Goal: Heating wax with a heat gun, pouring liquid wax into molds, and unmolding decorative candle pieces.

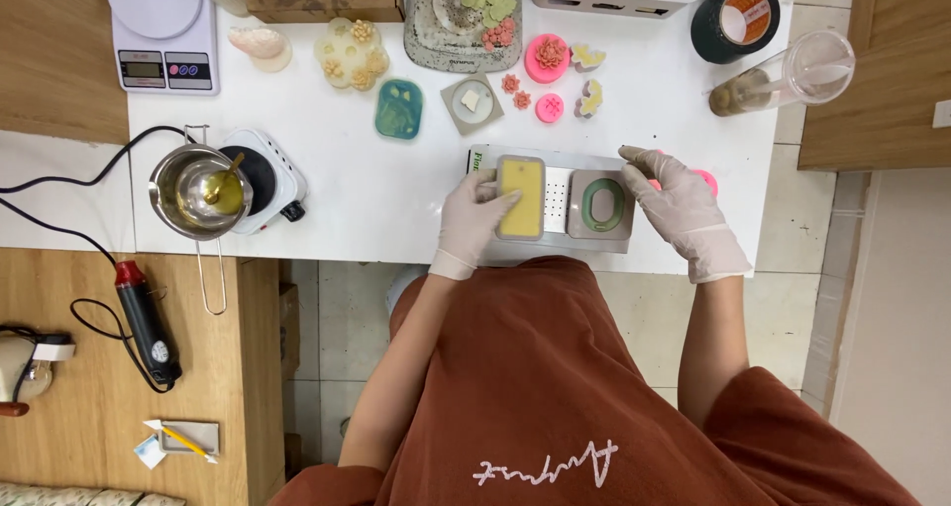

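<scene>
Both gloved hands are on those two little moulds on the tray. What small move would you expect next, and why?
Probably a small steadying nudge of the yellow-filled mould. The left hand rests its fingers on that mould's edge, while the right hand touches the grey mould with the green oval beside it. Both sit on the pale tray near the table's front edge, so a gentle straightening seems likeliest.

Open white table point(396, 194) surface is found between the hotplate point(265, 177) with its steel pot point(195, 191) and the grey tray point(555, 209). Passage behind the tray is narrowed by small pink moulds point(547, 58), a teal mould point(399, 109) and a tipped clear cup point(788, 73).
</scene>
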